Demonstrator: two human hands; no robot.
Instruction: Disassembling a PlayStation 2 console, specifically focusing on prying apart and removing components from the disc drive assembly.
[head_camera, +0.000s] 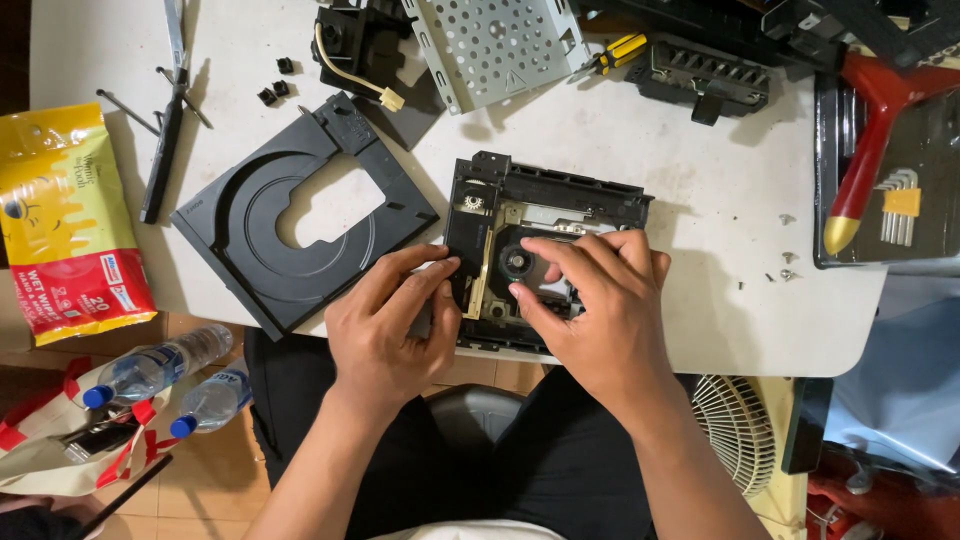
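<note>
- The drive (530, 255), a black optical-drive frame with its cover off, lies flat at the near edge of the white table (640, 150), its brass rail and round spindle hub exposed.
- The step in hand looks like dismantling the drive's inner mechanism: both hands work on the open chassis.
- The left hand (385, 330) rests on the drive's left side, fingers curled and pressing on the black edge by the brass rail; whether they pinch a part cannot be told.
- The right hand (600, 300) covers the drive's right half, fingers bent over the mechanism, fingertips touching just beside the hub; they press rather than close around anything.
- The next move probably calls for a steady hold on the frame while a small part is lifted or slid free, with care for the rail.
- The disc tray (300, 225) lies just left of the drive, apart from it.
- A perforated metal cover (495, 45) and a screwdriver (615, 52) lie farther back.
- Loose screws (787, 262) sit to the right, near a dark tool tray (880, 200).
</note>
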